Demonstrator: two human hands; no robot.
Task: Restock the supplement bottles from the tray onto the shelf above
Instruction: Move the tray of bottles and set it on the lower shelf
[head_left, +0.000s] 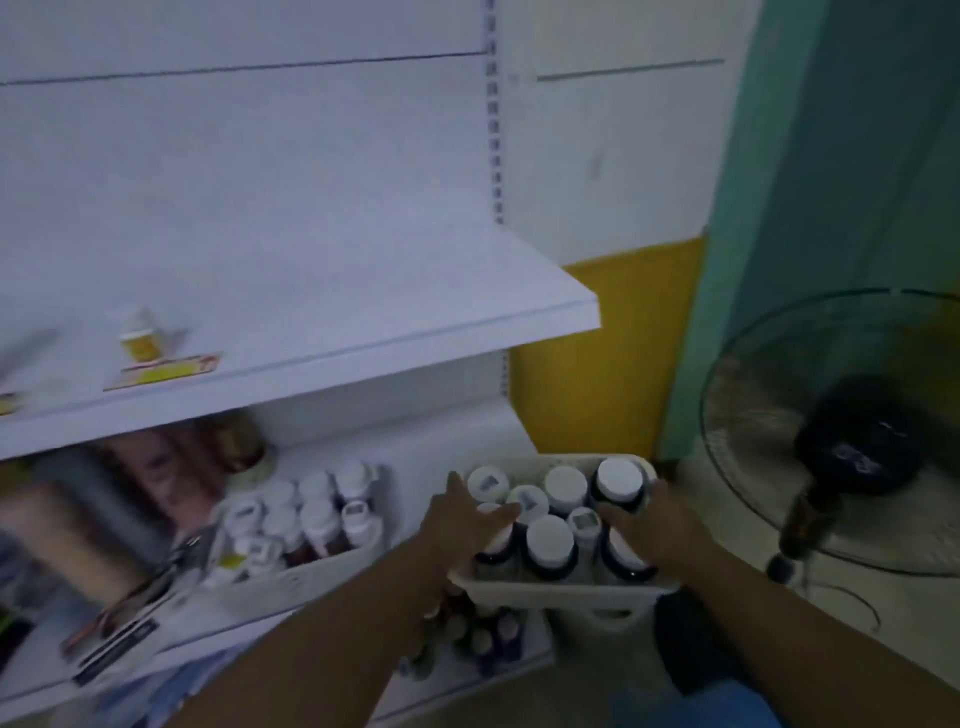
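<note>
A white tray (566, 590) sits low at centre right, packed with several dark supplement bottles with white caps (549, 538). My left hand (462, 514) lies over the bottles on the tray's left side, fingers on a cap. On the right side my right hand (652, 522) wraps around a dark bottle (621, 483) at the tray's back right corner. The white shelf above (363, 332) is nearly bare, holding one small yellow-labelled bottle (137, 335) at its left. The picture is blurred.
A second white tray of white-capped bottles (306, 519) stands on the lower shelf to the left, beside blurred boxes. Smaller bottles (478, 639) stand on a shelf below. A black floor fan (852, 436) is at the right, in front of a yellow and green wall.
</note>
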